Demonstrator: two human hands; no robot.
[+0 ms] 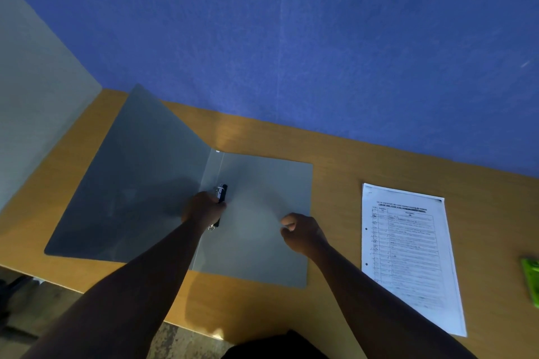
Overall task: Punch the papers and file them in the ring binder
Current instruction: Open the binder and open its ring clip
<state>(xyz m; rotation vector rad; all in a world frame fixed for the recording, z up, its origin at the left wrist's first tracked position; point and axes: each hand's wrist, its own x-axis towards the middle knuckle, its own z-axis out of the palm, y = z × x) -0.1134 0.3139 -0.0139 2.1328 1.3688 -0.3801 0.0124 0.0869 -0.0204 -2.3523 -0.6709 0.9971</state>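
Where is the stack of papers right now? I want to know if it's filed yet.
In the head view, the stack of papers lies flat on the wooden desk, right of the open ring binder and beyond the right hand, outside the binder.

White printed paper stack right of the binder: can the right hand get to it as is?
Probably yes. The right hand holds nothing, and only bare wooden desk lies between it and the white printed paper stack.

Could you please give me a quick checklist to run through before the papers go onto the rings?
1. Ring binder lies open on the desk: ok.
2. Papers are punched, with holes along the left edge: ok.
3. Left hand is on the ring mechanism: ok.
4. Rings are open: cannot tell.
5. Right hand is free, fingers curled, holding nothing: ok.
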